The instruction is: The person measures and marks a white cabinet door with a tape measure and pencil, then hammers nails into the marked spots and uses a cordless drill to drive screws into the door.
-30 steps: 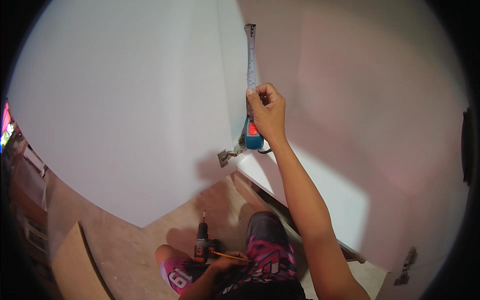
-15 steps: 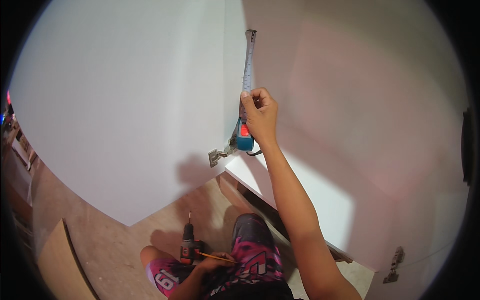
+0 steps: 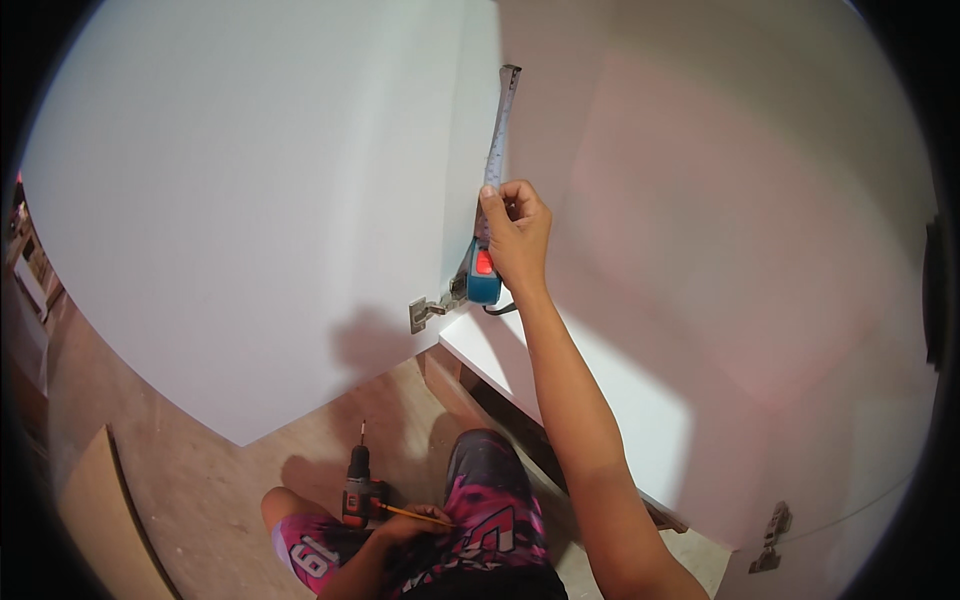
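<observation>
A white door panel [image 3: 250,220] is the biggest thing in sight, filling the ten o'clock side. The cabinet wall [image 3: 720,220], pale with a pinkish tint, spreads across two and three o'clock. A concrete floor [image 3: 230,490] shows at eight o'clock, and a white bottom board [image 3: 630,410], partly lit and partly shadowed, runs toward four. The person's black and pink shorts [image 3: 490,510] sit at six o'clock, and a tan wooden board [image 3: 112,515] with a curved-looking dark edge lies at eight, near the rim.

The tape measure [image 3: 484,285] has its teal case with a red button close to the middle of the view, its blade drawn out toward twelve o'clock. The right hand [image 3: 522,235], at one o'clock, is clamped on it, thumb pressed to the blade; whether the blade touches the wall, I cannot tell. The black and orange drill [image 3: 357,490] is at seven o'clock between the knees, bit pointing to twelve. Between six and seven, well apart from the right, the left hand [image 3: 405,527] is closed round a pencil.

A metal hinge [image 3: 435,308] on the door sits just beside the tape case, at its eight o'clock; a second hinge [image 3: 772,540] is at four. The slim yellow pencil [image 3: 428,514] slants toward four.
</observation>
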Available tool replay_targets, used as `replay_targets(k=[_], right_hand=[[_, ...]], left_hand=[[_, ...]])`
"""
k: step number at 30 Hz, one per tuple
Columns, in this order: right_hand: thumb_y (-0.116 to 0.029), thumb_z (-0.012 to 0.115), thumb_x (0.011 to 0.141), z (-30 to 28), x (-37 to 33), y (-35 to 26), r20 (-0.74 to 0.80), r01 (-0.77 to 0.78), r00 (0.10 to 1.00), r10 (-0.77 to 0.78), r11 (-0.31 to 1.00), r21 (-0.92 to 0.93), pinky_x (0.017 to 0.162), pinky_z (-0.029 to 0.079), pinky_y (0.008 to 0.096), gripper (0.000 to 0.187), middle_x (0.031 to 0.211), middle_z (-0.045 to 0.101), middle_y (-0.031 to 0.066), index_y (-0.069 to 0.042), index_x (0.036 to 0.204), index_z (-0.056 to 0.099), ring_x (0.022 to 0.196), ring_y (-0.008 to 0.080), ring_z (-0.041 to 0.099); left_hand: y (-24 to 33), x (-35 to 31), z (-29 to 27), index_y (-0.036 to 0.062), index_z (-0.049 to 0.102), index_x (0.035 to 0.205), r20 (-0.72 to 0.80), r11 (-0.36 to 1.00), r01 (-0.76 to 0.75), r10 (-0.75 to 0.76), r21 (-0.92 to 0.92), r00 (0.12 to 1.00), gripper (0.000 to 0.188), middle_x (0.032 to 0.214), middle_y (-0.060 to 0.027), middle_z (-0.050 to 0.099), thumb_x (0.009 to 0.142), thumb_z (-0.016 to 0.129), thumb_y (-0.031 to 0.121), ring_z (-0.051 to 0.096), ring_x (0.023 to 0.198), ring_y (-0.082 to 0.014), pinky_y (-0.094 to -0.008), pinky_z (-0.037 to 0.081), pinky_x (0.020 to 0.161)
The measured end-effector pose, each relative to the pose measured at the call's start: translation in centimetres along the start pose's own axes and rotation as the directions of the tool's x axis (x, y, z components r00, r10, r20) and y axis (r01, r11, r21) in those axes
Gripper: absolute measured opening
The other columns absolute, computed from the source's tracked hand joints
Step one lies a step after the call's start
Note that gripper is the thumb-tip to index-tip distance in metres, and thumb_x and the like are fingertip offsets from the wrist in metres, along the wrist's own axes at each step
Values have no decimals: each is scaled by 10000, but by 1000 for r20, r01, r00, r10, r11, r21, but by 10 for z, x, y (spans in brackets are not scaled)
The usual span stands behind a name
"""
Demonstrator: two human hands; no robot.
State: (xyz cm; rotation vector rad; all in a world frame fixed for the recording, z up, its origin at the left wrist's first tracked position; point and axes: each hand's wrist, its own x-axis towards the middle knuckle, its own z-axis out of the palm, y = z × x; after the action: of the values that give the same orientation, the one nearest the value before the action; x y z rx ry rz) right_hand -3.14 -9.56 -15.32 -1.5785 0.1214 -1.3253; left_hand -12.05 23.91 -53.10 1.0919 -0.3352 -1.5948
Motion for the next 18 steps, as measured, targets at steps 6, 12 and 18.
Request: replay_targets(k=[6,12,18], right_hand=[[-190,675,926,-1,-2,-2,-7,-18,1000,18,1000,-7,525,375,213,229,641,519,-40,-25,800,579,584,35,448],[-207,676,926,-4,2,6,-8,7,1000,-7,999,-46,552,387,226,227,666,535,-24,-23,825,589,622,50,467],[-231,672,929,1,0,5,-29,25,999,-29,988,-150,559,410,249,224,707,559,-8,-30,869,593,629,71,490]], left_hand=[[-2,2,-6,-4,675,1015,19,1000,-4,4,11,1000,215,921,-53,706,810,733,29,664,858,-146,-268,507,832],[-3,5,-5,3,673,997,36,1000,-6,7,-19,999,211,925,-54,699,799,741,25,658,862,-148,-272,510,801],[5,-3,1,30,676,1036,-3,997,-9,9,76,1000,235,939,-14,679,822,747,96,625,873,-107,-250,489,792]])
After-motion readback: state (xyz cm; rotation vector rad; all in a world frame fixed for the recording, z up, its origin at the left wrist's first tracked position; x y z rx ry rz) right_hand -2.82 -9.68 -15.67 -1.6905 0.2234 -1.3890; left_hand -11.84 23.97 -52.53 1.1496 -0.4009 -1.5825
